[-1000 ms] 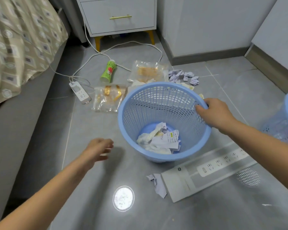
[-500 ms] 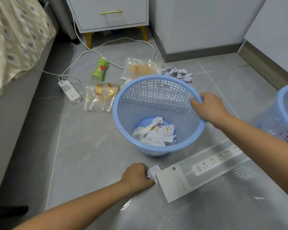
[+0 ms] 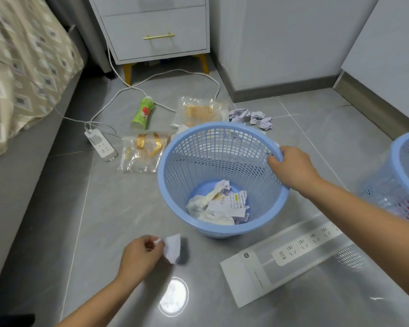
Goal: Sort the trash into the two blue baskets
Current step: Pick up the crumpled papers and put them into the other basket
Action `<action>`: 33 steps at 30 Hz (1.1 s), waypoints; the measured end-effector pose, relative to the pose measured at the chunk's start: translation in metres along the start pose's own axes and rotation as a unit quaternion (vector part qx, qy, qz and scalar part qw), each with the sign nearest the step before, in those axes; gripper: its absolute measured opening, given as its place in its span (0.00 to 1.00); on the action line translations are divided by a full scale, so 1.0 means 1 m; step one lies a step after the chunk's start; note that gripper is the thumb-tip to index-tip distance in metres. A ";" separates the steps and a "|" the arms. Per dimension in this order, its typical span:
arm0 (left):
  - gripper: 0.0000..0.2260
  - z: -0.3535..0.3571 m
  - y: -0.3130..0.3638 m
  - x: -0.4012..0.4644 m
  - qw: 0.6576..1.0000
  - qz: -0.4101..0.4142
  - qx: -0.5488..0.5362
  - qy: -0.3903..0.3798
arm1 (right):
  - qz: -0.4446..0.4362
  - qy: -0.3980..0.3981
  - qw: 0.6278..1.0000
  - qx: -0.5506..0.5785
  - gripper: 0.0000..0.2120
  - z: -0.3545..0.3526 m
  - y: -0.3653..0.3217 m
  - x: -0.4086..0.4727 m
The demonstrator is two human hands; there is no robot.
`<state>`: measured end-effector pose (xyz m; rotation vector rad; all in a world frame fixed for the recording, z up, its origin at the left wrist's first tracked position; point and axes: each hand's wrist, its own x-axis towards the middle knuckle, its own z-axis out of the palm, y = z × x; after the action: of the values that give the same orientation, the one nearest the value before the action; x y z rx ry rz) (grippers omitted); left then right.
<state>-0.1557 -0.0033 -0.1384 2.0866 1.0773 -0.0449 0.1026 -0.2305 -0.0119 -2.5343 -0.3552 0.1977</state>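
Two bare hands are at work around the round blue plastic mesh basket (image 3: 222, 180) on the grey tiled floor (image 3: 118, 208). Nearest, in front of it, the left hand (image 3: 141, 254) pinches a small crumpled white paper scrap (image 3: 172, 247) just above the floor. A long white cardboard power-strip box (image 3: 286, 258) lies flat in front and to the right. The right hand (image 3: 292, 167) has its grip clenched on the basket's right rim; crumpled white papers (image 3: 219, 205) lie inside. Behind the basket are two clear plastic wrappers (image 3: 142, 152), a green plastic bottle (image 3: 143, 113) and crumpled pale paper balls (image 3: 253, 116). A second blue mesh basket (image 3: 401, 180) stands to its right.
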 end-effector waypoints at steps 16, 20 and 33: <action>0.03 -0.113 0.196 0.026 0.946 0.299 -0.061 0.109 | 0.001 -0.010 1.000 -0.019 0.13 -0.006 0.006 -0.008; 0.07 -0.081 0.227 0.025 0.932 0.350 0.084 0.041 | 0.015 -0.016 1.000 -0.012 0.16 -0.015 0.018 -0.013; 0.13 -0.034 0.335 0.065 0.953 0.283 0.109 -0.020 | 0.017 -0.030 0.999 -0.019 0.16 -0.049 0.077 -0.018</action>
<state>0.1131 -0.0523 0.0697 2.5108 0.4320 0.0801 0.1122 -0.3234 -0.0130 -2.5775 -0.3423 0.2819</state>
